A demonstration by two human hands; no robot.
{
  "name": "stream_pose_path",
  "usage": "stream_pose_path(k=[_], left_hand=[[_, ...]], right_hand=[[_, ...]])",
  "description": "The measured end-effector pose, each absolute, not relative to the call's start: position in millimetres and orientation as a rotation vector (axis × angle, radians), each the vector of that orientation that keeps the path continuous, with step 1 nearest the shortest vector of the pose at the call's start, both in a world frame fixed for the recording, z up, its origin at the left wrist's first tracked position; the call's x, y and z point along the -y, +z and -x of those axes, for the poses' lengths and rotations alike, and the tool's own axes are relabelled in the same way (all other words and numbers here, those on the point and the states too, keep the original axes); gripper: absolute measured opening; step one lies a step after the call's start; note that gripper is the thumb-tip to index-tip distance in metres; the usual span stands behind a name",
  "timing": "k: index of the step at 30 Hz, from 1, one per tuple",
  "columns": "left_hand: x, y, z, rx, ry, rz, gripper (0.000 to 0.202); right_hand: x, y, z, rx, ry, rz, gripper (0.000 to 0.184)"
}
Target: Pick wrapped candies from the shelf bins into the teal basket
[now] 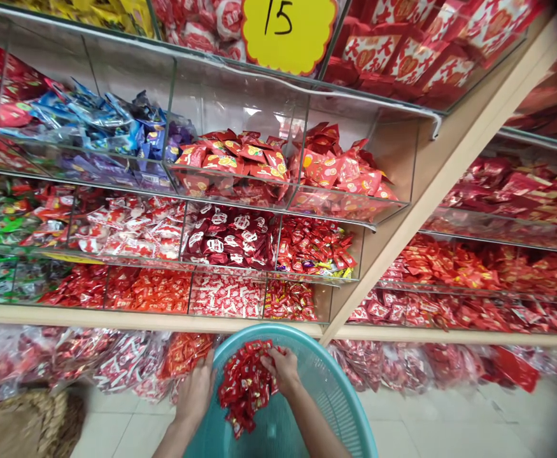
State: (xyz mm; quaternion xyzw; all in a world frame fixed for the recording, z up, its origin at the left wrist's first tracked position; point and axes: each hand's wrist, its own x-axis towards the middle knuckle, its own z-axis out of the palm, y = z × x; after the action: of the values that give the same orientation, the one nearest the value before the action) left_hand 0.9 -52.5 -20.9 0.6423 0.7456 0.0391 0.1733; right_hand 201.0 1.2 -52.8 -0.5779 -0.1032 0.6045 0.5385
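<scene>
A teal plastic basket (pixel 349 397) stands below the shelves, and a heap of small red wrapped candies (pixel 244 391) lies at its left side. My left hand (pixel 196 389) is closed on the basket's left rim, with its fingertips partly hidden. Inside the basket, my right hand (pixel 284 370) reaches to the right edge of the heap. Its fingers are curled in against some of the red candies.
Glass-fronted shelves ahead hold candies in several compartments, including orange-red packets (pixel 235 156) and dark red packets (pixel 230 238). A yellow tag (pixel 290 35) reads 15. Bagged candies (pixel 130 362) line the floor, and a woven basket (pixel 25 423) sits at left.
</scene>
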Motion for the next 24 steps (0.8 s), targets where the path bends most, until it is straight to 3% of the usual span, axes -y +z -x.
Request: stream_pose_path(k=[7, 16, 24], left_hand=[[52, -21, -1, -2.112, 0.115, -1.831, 0.052], [66, -20, 9, -2.039, 0.128, -1.815, 0.054], [69, -15, 10, -2.024, 0.116, -1.789, 0.056]], right_hand=[[9, -47, -224, 0.329, 1.375, 1.508, 0.031], [10, -17, -247, 0.160, 1.582, 1.276, 0.007], [-2, 7, -225, 0.385, 1.691, 1.303, 0.026]])
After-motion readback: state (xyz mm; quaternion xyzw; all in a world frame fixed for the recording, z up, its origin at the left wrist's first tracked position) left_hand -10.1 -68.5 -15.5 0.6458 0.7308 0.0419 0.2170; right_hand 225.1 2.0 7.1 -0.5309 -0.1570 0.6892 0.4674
